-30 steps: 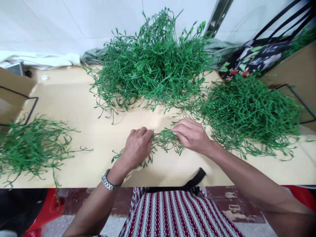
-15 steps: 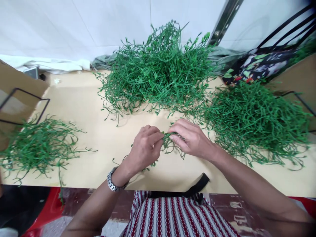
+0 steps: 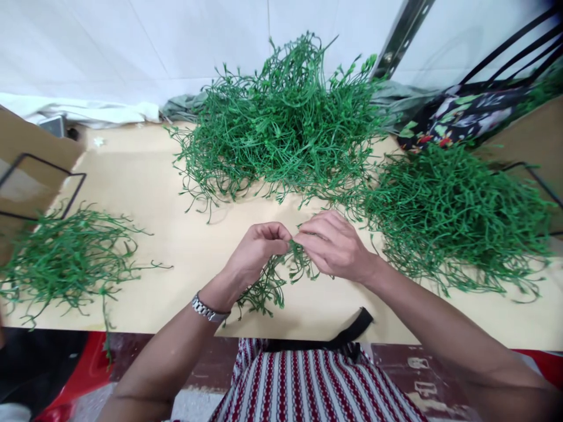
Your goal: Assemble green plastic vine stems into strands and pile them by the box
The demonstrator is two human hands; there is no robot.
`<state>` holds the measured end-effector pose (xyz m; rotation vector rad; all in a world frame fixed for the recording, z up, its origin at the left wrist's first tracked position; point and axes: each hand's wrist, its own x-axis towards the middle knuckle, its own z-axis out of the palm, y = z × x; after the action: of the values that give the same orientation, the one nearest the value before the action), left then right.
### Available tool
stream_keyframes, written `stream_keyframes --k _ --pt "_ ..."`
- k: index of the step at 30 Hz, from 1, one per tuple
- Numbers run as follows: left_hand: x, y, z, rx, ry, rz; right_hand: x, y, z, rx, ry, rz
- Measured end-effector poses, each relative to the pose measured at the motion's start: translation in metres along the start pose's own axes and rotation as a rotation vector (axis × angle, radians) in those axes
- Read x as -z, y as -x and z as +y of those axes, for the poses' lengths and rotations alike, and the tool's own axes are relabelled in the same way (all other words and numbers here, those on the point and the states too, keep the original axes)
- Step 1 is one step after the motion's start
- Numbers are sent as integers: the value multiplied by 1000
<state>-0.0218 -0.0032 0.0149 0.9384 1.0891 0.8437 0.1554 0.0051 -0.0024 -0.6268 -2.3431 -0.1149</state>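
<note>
My left hand (image 3: 257,252), with a metal watch on its wrist, pinches thin green plastic stems near the middle of the table. Fingers of my right hand (image 3: 332,246) are closed on green stems too, their tips almost touching the left fingertips. A small bunch of green stems (image 3: 266,287) hangs below and beside my left hand. Behind both hands rises a large heap of green stems (image 3: 290,129). To the right lies another big pile (image 3: 457,217), and a smaller pile (image 3: 70,258) is at the far left.
The pale table (image 3: 141,176) has cardboard boxes (image 3: 35,146) with black wire frames at its sides. A black strap (image 3: 352,329) lies at the front edge. Against the wall are cloths (image 3: 114,114) and a floral bag (image 3: 466,117).
My left hand has turned, uncovering more of the bunch below it. My right fingertips have moved slightly left, closer to my left fingertips.
</note>
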Motion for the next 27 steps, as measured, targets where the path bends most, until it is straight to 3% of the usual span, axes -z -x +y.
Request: stream_keyframes --k 9,12,17,22,27 --pt "-5 -7 0 120 115 28 -10 4 -5 14 6 57" --pt "-3 -11 2 78 94 68 -7 5 -7 50 -26 73" --pt "5 -17 9 -118 -70 158 2 10 -8 64 -51 -4" --pt "5 -12 12 -142 -112 65 5 5 -5 -206 -101 121" --pt "4 -4 6 -142 -62 40 1 0 -2 -437 -77 47"
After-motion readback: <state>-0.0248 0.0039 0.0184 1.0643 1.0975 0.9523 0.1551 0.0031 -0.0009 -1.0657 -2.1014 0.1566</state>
